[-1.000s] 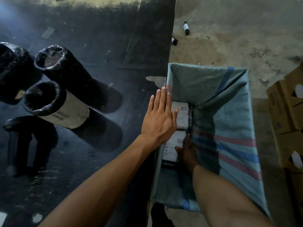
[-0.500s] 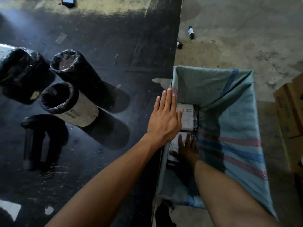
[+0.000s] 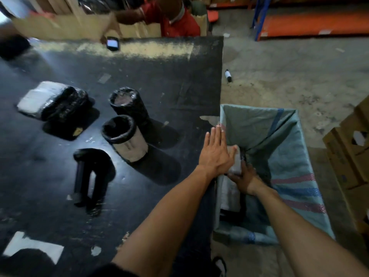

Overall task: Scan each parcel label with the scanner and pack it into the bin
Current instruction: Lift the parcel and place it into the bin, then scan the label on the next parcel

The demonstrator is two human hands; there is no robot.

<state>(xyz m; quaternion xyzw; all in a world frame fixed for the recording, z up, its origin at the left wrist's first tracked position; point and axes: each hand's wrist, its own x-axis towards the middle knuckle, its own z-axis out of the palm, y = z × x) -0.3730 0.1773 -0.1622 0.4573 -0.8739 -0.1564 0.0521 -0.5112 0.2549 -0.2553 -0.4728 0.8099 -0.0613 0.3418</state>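
Left hand (image 3: 216,154) lies flat, fingers straight, on the edge where the tabletop (image 3: 159,76) meets the bin (image 3: 289,156), its thumb side over a labelled parcel (image 3: 235,162) standing inside the sack-lined bin. Right hand (image 3: 244,176) is down inside, just beyond and below the left, pressed against that parcel; whether its fingers curl round it or only push, I cannot tell in the shadow. A second pale parcel (image 3: 229,193) lies nearer the person, under the right wrist.

Risk here: the bin's lining is loose cloth, so a push could tip the parcel over or let the sack wall sag in on it. Packed tight by the near wall, the stack may also wedge.

To the left of the left hand wait two upright wrapped rolls (image 3: 127,124), a flat wrapped parcel (image 3: 52,100) and the dark scanner (image 3: 87,176). The bin floor is dark, labels unreadable, and the frame is motion-blurred.
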